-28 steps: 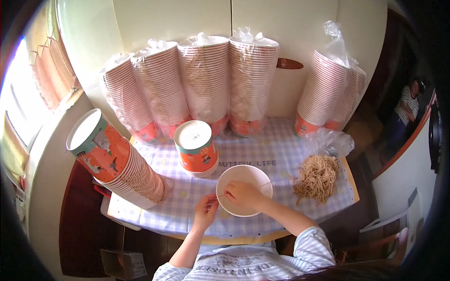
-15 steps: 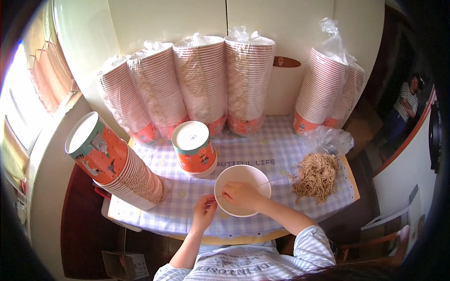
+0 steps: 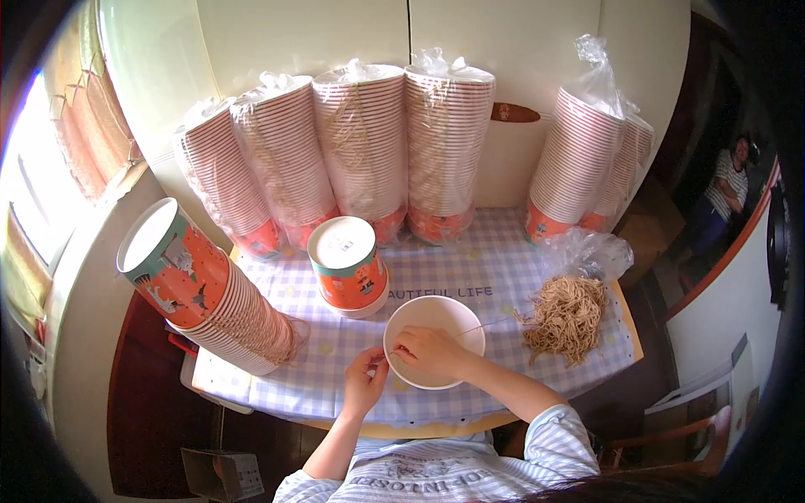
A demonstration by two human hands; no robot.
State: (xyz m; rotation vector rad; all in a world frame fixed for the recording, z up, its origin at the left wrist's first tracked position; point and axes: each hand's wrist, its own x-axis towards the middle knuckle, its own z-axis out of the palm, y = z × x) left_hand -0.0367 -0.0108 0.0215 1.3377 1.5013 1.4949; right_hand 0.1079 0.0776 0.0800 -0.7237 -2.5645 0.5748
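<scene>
A white paper tub [image 3: 438,312] stands upright at the near middle of the table, its mouth facing up. My right hand [image 3: 426,349] is over the mouth of the tub, fingers closed in a pinch on a thin brown string [image 3: 478,327]. This string runs across the tub's right rim toward a tangled heap of tan string [image 3: 567,317] on the right. At the tub's left rim, my left hand [image 3: 365,381] is also closed, thumb and fingertips pinching the string close to my right fingers. The string's end is too small to make out.
Behind the tub, orange-and-green printed tubs [image 3: 348,281] stand upside down. A leaning stack of tubs [image 3: 220,293] is at the left. Tall bagged stacks [image 3: 360,159] line the back, with more [image 3: 579,159] at back right. A clear plastic bag [image 3: 587,251] lies behind the heap.
My right hand has edged very slightly left over the tub. Both hands keep their pinch, and the tubs and heap stay where they were.
</scene>
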